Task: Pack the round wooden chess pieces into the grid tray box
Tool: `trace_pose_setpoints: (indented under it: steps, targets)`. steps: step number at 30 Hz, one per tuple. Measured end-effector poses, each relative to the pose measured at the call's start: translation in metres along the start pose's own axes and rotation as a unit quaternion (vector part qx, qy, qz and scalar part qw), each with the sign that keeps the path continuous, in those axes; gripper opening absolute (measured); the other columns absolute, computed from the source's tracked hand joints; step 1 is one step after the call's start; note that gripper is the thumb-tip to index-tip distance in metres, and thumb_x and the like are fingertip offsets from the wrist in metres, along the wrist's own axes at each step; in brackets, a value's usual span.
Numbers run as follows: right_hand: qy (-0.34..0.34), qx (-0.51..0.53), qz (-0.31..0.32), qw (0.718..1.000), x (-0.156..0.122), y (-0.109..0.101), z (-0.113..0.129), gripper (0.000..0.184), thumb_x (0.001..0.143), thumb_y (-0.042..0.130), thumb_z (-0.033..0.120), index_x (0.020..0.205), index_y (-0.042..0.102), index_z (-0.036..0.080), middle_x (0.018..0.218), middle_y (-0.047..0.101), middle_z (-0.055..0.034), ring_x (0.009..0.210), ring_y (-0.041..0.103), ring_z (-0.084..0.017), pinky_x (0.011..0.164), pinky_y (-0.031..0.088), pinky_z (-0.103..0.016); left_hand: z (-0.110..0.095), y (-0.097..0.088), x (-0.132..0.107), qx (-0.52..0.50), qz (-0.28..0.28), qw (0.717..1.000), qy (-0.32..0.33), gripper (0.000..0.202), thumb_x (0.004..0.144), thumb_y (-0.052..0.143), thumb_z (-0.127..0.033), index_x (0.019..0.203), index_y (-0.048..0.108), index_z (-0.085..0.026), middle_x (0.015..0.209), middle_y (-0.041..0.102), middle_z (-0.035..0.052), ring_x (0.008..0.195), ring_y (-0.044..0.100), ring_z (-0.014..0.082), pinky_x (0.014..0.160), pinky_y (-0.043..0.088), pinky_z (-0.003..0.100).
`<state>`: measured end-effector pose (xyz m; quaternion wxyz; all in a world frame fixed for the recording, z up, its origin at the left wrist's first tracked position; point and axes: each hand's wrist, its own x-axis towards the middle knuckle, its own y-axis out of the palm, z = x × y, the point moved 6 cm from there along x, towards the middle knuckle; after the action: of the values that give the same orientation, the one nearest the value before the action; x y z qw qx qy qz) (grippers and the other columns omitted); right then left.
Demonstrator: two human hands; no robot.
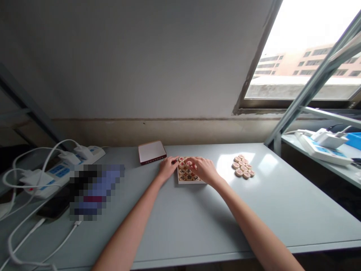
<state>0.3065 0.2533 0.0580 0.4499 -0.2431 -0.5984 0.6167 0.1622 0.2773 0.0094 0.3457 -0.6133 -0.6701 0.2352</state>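
A small white box tray point(180, 181) rests on the grey table point(197, 210), filled with round wooden chess pieces point(186, 174) marked in red and black. My left hand point(167, 168) rests against the tray's left side, fingers curled toward the pieces at its top left corner. My right hand point(205, 169) lies over the tray's right part, fingertips touching a piece near the top. Whether either hand pinches a piece is unclear. A loose cluster of several more pieces point(243, 166) lies on the table to the right, apart from both hands.
The box's lid point(151, 152), white with a dark red edge, lies behind and left of the tray. Power strips with white cables point(53, 169) and a dark phone point(55, 206) sit at the left. A metal frame post point(307, 94) and a second table with a power strip point(321, 148) stand right.
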Motion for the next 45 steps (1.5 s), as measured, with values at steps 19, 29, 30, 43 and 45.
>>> trace_pose_setpoints:
  steps: [19,29,30,43,45]
  targets:
    - [0.018,0.007,0.006,1.0,0.001,-0.01,-0.023,0.016,0.08,0.052,0.032,0.076,0.063,0.022,0.074,0.064,-0.0011,0.073,0.052,-0.016,0.068,0.024,-0.029,-0.004,-0.001,-0.003,0.01,0.01,1.0,0.001,0.035,0.078,0.046,-0.022,0.11,0.058,-0.014,0.106,0.063,0.0082,0.097,0.056,0.019,0.085,0.042,0.028]
    - [0.357,-0.046,0.064,0.931,-0.043,-0.039,-0.156,0.017,0.072,0.054,0.028,0.082,0.065,0.021,0.088,0.064,-0.0064,0.09,0.054,-0.025,0.076,0.03,-0.039,-0.003,-0.001,-0.002,0.036,-0.005,0.999,0.0,0.035,0.078,0.045,-0.025,0.109,0.06,-0.017,0.104,0.063,0.0062,0.099,0.055,0.0196,0.085,0.042,0.028]
    - [0.369,-0.025,0.096,0.924,-0.048,-0.036,-0.162,0.017,0.069,0.056,0.029,0.08,0.066,0.021,0.085,0.065,-0.0059,0.086,0.056,-0.025,0.075,0.031,-0.04,-0.004,-0.002,-0.003,0.039,-0.005,0.999,-0.001,0.035,0.079,0.045,-0.025,0.109,0.06,-0.018,0.103,0.064,0.0057,0.098,0.056,0.0197,0.084,0.042,0.028]
    - [0.097,0.103,0.028,0.99,-0.019,-0.031,-0.105,0.027,0.077,0.051,0.043,0.09,0.064,0.024,0.086,0.062,-0.004,0.074,0.055,-0.017,0.064,0.039,-0.028,-0.003,-0.001,-0.003,0.033,-0.01,0.999,0.004,0.035,0.078,0.044,-0.024,0.108,0.06,-0.016,0.104,0.063,0.0072,0.098,0.055,0.0204,0.086,0.041,0.029]
    - [-0.002,0.139,0.017,0.99,-0.009,-0.026,-0.072,0.026,0.08,0.05,0.041,0.095,0.062,0.024,0.087,0.059,-0.0033,0.077,0.052,-0.016,0.067,0.04,-0.026,-0.003,-0.001,-0.003,0.033,-0.011,0.999,0.007,0.035,0.078,0.045,-0.024,0.108,0.06,-0.016,0.104,0.063,0.0071,0.098,0.055,0.0204,0.086,0.041,0.029]
